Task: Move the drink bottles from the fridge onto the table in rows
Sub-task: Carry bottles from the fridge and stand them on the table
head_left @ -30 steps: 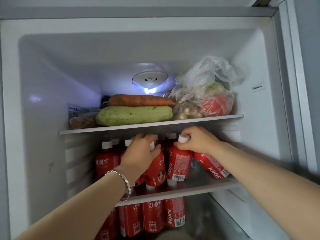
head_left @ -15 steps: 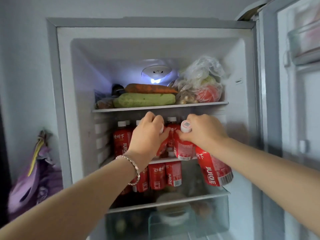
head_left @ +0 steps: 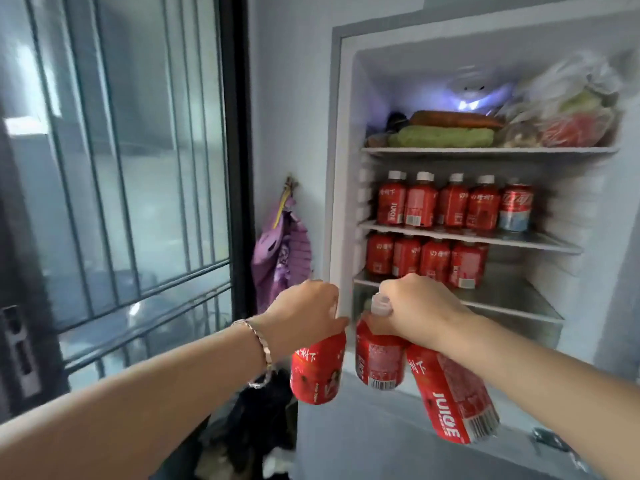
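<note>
The left hand (head_left: 304, 313) is gripping a red bottle (head_left: 317, 372) by its top. The right hand (head_left: 422, 310) is clutching an upright bottle (head_left: 379, 362) and a tilted bottle (head_left: 453, 396) before the fridge (head_left: 338, 150).

Bottles (head_left: 420, 204) stand in rows on two shelves (head_left: 464, 234) in the fridge (head_left: 341, 168), a can (head_left: 515, 207) right of the upper row. Vegetables (head_left: 445, 136) lie on the top shelf (head_left: 485, 150). A window (head_left: 121, 168) is left of the fridge.
</note>
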The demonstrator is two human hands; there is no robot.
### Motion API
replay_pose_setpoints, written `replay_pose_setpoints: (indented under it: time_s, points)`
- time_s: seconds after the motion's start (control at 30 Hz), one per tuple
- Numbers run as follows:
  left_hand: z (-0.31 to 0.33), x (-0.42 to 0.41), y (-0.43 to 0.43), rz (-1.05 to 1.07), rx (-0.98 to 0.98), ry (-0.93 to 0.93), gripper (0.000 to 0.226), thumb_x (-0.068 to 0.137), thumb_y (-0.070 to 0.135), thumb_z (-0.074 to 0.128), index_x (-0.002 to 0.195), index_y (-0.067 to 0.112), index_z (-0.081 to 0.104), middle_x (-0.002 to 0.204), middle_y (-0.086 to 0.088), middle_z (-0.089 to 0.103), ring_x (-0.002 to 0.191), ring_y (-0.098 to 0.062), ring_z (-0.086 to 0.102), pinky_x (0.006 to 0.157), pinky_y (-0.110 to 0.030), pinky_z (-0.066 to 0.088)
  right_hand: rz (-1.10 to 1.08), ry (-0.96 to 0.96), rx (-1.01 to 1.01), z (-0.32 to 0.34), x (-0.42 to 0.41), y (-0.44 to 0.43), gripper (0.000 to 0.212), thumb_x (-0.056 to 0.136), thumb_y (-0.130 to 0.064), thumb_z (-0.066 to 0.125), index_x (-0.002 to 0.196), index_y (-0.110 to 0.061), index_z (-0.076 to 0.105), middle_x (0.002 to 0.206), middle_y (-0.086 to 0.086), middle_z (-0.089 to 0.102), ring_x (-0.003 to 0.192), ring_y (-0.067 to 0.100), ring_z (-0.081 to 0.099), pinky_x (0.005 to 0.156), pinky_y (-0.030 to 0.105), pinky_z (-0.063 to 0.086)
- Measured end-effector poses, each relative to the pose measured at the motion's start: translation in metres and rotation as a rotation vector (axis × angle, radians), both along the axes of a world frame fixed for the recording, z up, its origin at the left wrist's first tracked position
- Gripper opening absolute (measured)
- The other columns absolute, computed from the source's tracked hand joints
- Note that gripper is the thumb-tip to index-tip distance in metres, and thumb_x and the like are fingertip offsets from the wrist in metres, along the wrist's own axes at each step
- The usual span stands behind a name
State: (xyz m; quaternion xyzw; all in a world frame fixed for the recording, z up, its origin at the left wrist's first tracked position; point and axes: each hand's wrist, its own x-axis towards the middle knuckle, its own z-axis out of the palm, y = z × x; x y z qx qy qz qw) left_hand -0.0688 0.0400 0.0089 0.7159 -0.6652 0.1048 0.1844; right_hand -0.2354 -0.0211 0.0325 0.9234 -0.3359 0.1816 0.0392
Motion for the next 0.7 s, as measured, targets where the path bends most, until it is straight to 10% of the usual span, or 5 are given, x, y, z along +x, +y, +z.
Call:
replay_pose_setpoints:
  time_s: [0.37,0.7]
  points:
    - [-0.067,-0.005,0.364,0.697,-0.008,0.113,0.027,0.080,0.042,0.057,0.076,0.016,0.051,0.091,-0.002,0.062,0.086,-0.025,0.059,0.079,-0.035,0.038,0.669,0.115,-0.124,-0.065,0.082,0.269,0.036,0.084,-0.049,0.053,0.076,-0.017,0.038,0.094,0.008,0.067,0.092,0.029,0.064,0.067,0.029,0.037]
    - [-0.115,-0.087,0.773,1.353,-0.103,0.264,0.028,0.081,0.037,0.061,0.086,0.009,0.057,0.093,-0.009,0.057,0.083,-0.028,0.058,0.068,-0.029,0.043,1.368,0.231,-0.497,-0.099,0.098,0.659,0.018,0.088,-0.026,0.058,0.089,-0.009,0.061,0.074,0.003,0.046,0.070,0.026,0.065,0.061,0.031,0.054]
